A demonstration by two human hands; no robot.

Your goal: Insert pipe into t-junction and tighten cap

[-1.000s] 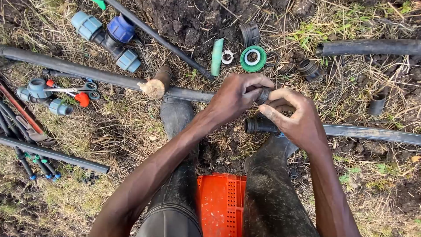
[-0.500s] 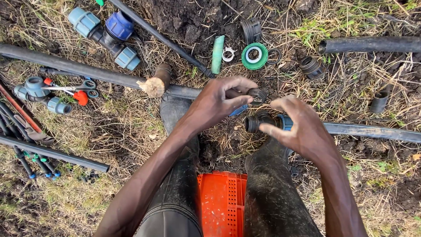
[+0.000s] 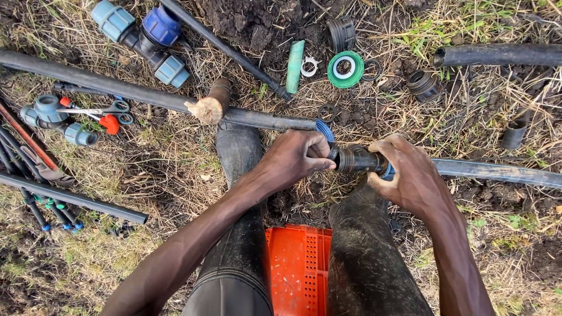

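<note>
Left hand (image 3: 298, 157) has a closed grip on the end of the black coupling (image 3: 354, 159), low over the dry grass between the knees. Right hand (image 3: 413, 175) wraps tight around its other end, where the black pipe (image 3: 497, 172) runs off right; a blue ring (image 3: 324, 130) sits just beside the left fingers.

No packages, labels, signs or screens anywhere on the grass and soil among the pipes and fittings.

A black pipe coupling (image 3: 356, 159) is gripped between the left hand (image 3: 295, 157) and right hand (image 3: 410, 175), joined to black pipes (image 3: 497, 172); an orange crate (image 3: 298, 269) is seen below
</note>
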